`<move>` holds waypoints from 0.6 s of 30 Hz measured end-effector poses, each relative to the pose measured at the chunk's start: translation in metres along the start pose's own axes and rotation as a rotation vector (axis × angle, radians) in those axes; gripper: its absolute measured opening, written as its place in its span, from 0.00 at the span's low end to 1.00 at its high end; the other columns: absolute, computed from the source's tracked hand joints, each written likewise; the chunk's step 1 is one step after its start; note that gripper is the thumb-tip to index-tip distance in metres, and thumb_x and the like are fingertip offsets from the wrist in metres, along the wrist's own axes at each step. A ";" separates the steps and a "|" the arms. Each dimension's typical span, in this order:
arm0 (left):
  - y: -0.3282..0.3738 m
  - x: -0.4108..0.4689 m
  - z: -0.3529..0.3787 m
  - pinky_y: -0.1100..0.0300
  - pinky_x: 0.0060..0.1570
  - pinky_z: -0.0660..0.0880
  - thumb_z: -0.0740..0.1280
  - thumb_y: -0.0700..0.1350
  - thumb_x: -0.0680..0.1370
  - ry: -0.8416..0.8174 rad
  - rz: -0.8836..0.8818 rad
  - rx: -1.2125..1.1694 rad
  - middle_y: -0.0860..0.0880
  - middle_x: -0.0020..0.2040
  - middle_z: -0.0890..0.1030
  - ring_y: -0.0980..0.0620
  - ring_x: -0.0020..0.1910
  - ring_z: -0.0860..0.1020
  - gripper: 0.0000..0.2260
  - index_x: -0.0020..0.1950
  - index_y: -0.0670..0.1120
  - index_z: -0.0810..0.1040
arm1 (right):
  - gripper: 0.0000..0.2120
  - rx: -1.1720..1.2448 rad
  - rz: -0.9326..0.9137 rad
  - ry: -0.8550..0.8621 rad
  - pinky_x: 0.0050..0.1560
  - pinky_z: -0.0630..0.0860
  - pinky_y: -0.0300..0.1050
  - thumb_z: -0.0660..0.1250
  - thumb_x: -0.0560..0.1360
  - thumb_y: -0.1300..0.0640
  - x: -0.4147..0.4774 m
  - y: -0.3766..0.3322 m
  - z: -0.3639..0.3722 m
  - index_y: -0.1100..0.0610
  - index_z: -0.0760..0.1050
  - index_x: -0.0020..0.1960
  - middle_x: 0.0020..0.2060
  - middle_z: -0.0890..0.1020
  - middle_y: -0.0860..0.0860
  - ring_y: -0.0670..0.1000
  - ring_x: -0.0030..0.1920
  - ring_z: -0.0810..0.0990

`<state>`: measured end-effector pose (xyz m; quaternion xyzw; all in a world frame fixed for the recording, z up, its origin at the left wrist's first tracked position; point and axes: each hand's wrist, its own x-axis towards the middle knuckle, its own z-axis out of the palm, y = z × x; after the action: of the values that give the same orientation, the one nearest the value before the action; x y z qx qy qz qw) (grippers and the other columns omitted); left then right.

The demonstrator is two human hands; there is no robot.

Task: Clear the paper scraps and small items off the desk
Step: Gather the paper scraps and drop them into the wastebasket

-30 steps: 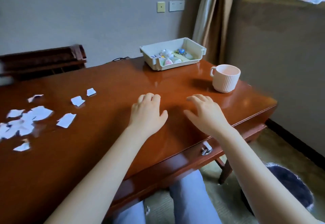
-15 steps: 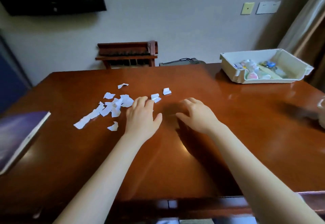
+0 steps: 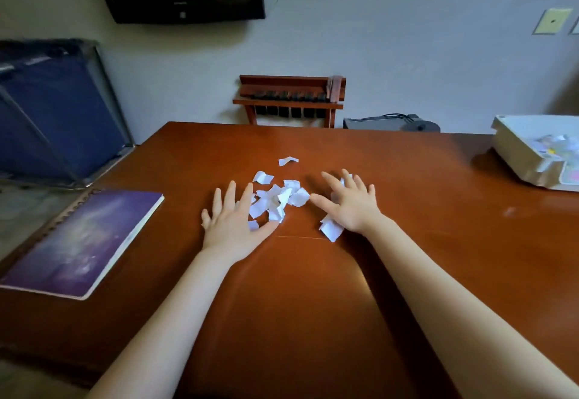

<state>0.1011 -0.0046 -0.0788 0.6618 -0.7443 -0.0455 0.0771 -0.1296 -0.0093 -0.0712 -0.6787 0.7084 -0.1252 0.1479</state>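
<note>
I saw the paper scraps [image 3: 277, 199] heaped in a loose white pile near the middle of the desk [image 3: 438, 242], lying between my two hands. My left hand [image 3: 233, 226] lay flat just to the left of the pile, fingers spread wide, its thumb and forefinger touching the nearest scraps and gripping nothing. My right hand [image 3: 352, 205] sat just to the right of the pile, also spread wide and palm down; one larger scrap [image 3: 330, 229] stuck out from under the heel of that hand, and another bit showed white between its fingers. A single scrap [image 3: 288, 161] lay apart, just beyond the pile towards the wall.

A purple spiral notebook [image 3: 78, 242] rested on the left end of the desk, well apart from the scraps. The white tray [image 3: 517, 154] with small coloured bits inside stood at the far right edge of the view.

Half a second earlier the scraps had mostly lain to the left of my left hand, strung out in a loose line, with a couple between my hands. By this moment my hands flanked them and the scraps were bunched closer. A second earlier I had been looking at the right end of the desk, where a cup stood; it was out of sight here
</note>
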 end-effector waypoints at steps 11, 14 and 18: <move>-0.028 0.053 0.002 0.45 0.74 0.44 0.52 0.58 0.80 -0.094 0.229 -0.063 0.56 0.78 0.49 0.54 0.77 0.44 0.23 0.74 0.60 0.55 | 0.27 -0.004 -0.400 -0.080 0.74 0.42 0.62 0.60 0.73 0.35 0.029 -0.046 0.024 0.37 0.62 0.70 0.76 0.55 0.48 0.54 0.77 0.48; -0.027 0.054 0.003 0.47 0.74 0.47 0.52 0.52 0.81 -0.058 0.230 -0.105 0.55 0.76 0.57 0.55 0.76 0.51 0.18 0.72 0.55 0.62 | 0.18 0.048 -0.456 0.017 0.73 0.54 0.52 0.61 0.78 0.46 0.027 -0.038 0.025 0.48 0.71 0.66 0.71 0.68 0.47 0.51 0.72 0.63; -0.027 0.048 0.004 0.55 0.69 0.62 0.58 0.49 0.80 0.025 0.234 -0.225 0.51 0.72 0.66 0.52 0.72 0.63 0.16 0.68 0.49 0.67 | 0.07 0.170 -0.498 0.095 0.55 0.73 0.45 0.64 0.76 0.58 0.011 -0.016 0.022 0.54 0.76 0.54 0.56 0.77 0.47 0.50 0.56 0.75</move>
<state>0.1211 -0.0552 -0.0849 0.5582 -0.8055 -0.1112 0.1646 -0.1071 -0.0207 -0.0862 -0.8106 0.5126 -0.2486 0.1354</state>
